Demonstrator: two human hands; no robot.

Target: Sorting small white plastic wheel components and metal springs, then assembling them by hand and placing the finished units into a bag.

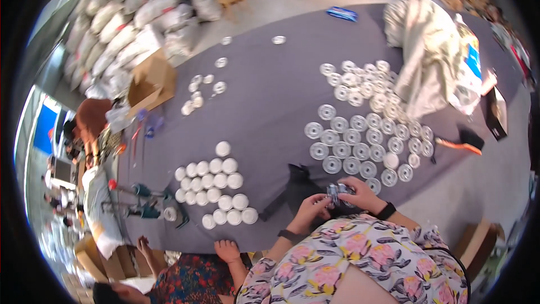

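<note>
My left hand (313, 209) and my right hand (360, 193) meet at the table's near edge, fingers closed round a small clear-and-grey part (340, 190) with shiny facets. Its exact kind is too small to make out. Beside my left hand a black cloth-like bundle (299, 184) lies on the table, partly behind the fingers. Just beyond my right hand spread several clear round discs (341, 150) with ringed centres. Farther back, more whitish discs (367, 89) sit close together, some overlapping.
White round caps (229, 180) stand in rows to the left, near another person's hand (227, 251). A green hand-press tool (147, 209) is at the left edge. Beige cloth (430, 50), a plastic bag (467, 67) and a black-bristled brush (464, 142) lie on the right.
</note>
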